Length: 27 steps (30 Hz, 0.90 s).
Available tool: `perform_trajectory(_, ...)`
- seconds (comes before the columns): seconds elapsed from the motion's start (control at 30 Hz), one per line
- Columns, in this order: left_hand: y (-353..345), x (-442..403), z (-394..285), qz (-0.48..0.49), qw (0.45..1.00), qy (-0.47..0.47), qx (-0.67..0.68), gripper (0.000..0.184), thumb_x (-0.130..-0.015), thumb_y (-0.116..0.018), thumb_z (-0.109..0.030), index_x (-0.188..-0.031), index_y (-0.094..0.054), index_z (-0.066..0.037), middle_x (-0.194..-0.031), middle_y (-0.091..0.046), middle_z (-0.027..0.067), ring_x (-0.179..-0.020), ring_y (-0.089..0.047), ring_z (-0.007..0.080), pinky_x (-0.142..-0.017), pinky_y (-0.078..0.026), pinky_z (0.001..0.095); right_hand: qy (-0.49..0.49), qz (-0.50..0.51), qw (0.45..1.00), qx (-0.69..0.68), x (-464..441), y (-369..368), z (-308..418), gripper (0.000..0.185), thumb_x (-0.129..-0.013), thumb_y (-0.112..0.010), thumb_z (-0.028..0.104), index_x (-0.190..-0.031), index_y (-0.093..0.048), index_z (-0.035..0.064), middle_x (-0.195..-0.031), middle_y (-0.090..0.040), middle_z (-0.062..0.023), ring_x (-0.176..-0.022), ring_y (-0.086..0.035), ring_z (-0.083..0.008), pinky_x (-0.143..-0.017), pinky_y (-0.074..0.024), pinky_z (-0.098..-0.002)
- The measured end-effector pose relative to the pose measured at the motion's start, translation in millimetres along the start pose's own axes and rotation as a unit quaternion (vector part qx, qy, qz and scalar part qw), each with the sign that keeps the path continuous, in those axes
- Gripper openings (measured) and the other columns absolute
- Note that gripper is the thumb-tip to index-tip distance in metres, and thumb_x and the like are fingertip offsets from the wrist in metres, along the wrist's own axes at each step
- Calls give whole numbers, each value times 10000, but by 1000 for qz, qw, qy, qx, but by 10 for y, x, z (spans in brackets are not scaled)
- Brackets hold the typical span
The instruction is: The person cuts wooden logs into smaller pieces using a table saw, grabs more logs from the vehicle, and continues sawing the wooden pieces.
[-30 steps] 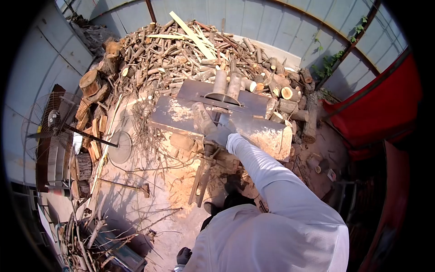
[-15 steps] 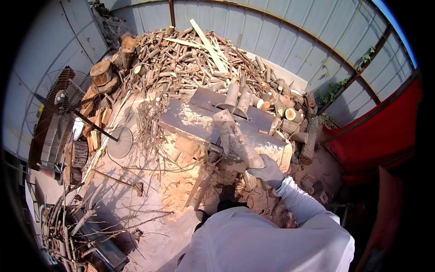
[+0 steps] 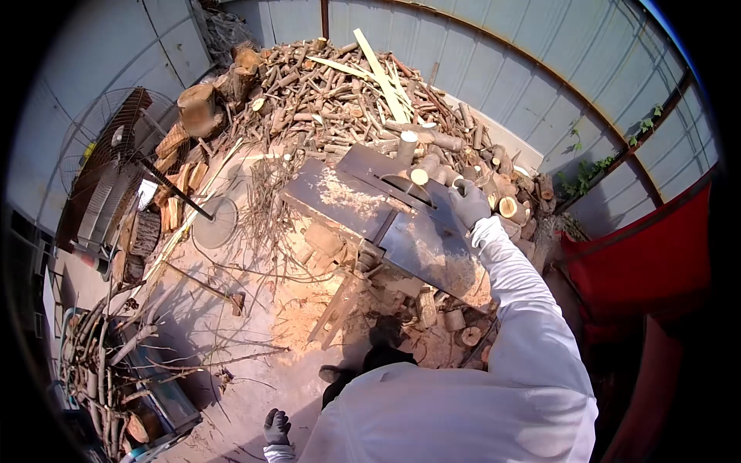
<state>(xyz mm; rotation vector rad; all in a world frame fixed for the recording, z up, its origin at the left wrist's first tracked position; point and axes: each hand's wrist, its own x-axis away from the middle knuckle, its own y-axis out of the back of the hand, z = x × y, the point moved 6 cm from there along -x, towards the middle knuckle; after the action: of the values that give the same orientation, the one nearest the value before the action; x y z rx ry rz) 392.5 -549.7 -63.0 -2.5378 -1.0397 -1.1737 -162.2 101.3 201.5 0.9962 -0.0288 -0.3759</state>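
My right hand (image 3: 468, 204), in a grey glove, reaches over the far right side of the saw table (image 3: 421, 243). Its fingers are bent beside the cut logs (image 3: 508, 207); what they close on is hard to see. Left of that hand, the round saw blade (image 3: 409, 187) rises from a slot in the table. Just behind the blade, a short log (image 3: 407, 148) stands with its pale cut end up, and another log (image 3: 421, 173) leans near it. Low in the view, my left hand (image 3: 276, 427), also gloved, hangs over the floor with curled fingers and nothing visible in them.
Sawdust (image 3: 340, 193) lies on the table and on the floor below it. A large heap of cut branches (image 3: 332, 100) rises behind. On the left stand a fan (image 3: 116, 143) and a bundle of sticks (image 3: 100, 370). A red sheet (image 3: 641, 255) hangs at right.
My right hand has moved from the table's near edge to its far right side. The thick log it held across the table is no longer there. My left hand has come into view.
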Motion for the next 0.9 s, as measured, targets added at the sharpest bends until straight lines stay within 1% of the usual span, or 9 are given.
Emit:
perform_trajectory(0.1,145,182,370,0,999,34,-8,380,-921,-720,-257,-1262,-617,-124,-1082,-715,86,-893,-686,210,-723,-557,400,60,146,980,-122,1315,-455,33,364,-916,-685,304,-1134,-672,13,-927,-725,-125,-857,-693,-206,-795,-538,-358)
perform_trajectory(0.17,273,282,684,34,995,85,-31,390,-922,-724,-257,-1260,-615,-96,-1040,-720,100,-854,-687,235,-717,-567,413,33,343,932,-111,2265,-1054,-367,407,-915,-677,313,-1199,-651,24,-1010,-733,-141,-953,-706,-234,-881,-537,-352)
perform_trajectory(0.2,337,314,864,43,993,98,-43,392,-922,-724,-256,-1261,-615,-93,-1035,-720,99,-849,-687,235,-713,-566,412,37,378,923,-62,2720,-1047,-295,391,-901,-673,380,-1131,-657,64,-1057,-717,-186,-1006,-689,-338,-905,-528,-400)
perform_trajectory(0.4,1027,342,1663,66,986,122,-96,398,-921,-725,-251,-1262,-612,-78,-1008,-724,98,-822,-683,233,-691,-563,406,31,404,913,-52,4273,-1363,-179,382,-887,-668,388,-1074,-653,55,-1027,-722,-175,-977,-689,-353,-881,-529,-418)
perform_trajectory(0.53,1779,-17,1652,70,982,26,-172,403,-921,-726,-248,-1263,-610,-69,-989,-726,97,-804,-680,232,-677,-560,402,8,439,898,17,4657,-1568,310,487,-886,-689,387,-1212,-644,28,-1131,-712,-189,-1043,-688,-324,-923,-529,-401)
perform_trajectory(0.6,2101,69,1498,56,990,126,36,432,-907,-740,-256,-1262,-634,-32,-922,-716,62,-747,-644,161,-656,-531,329,53,391,918,-35,4872,-1764,540,524,-878,-715,370,-1239,-645,-3,-1149,-708,-201,-1070,-688,-313,-951,-527,-392)
perform_trajectory(0.63,2392,31,1558,11,995,94,-20,433,-910,-733,-280,-1257,-651,-34,-915,-703,48,-724,-626,138,-651,-515,297,51,434,898,-50,4999,-2029,571,519,-871,-718,374,-1220,-658,-7,-1144,-710,-206,-1061,-692,-316,-940,-534,-392)
perform_trajectory(0.8,3410,424,1489,-101,992,-13,-69,630,-897,-710,-427,-1360,-586,-19,-1224,-694,152,-1077,-676,264,-922,-539,366,125,541,831,3,5757,-2635,1404,546,-834,-722,455,-1209,-679,61,-1110,-715,-209,-1054,-690,-330,-937,-532,-405)
perform_trajectory(0.9,3543,1038,1055,3,953,-32,-301,724,-885,-657,-500,-1420,-520,-32,-1357,-613,190,-1249,-595,317,-1050,-471,393,259,559,776,133,6091,-2765,2160,502,-840,-710,396,-1206,-680,54,-1095,-713,-223,-1015,-696,-340,-912,-537,-393)
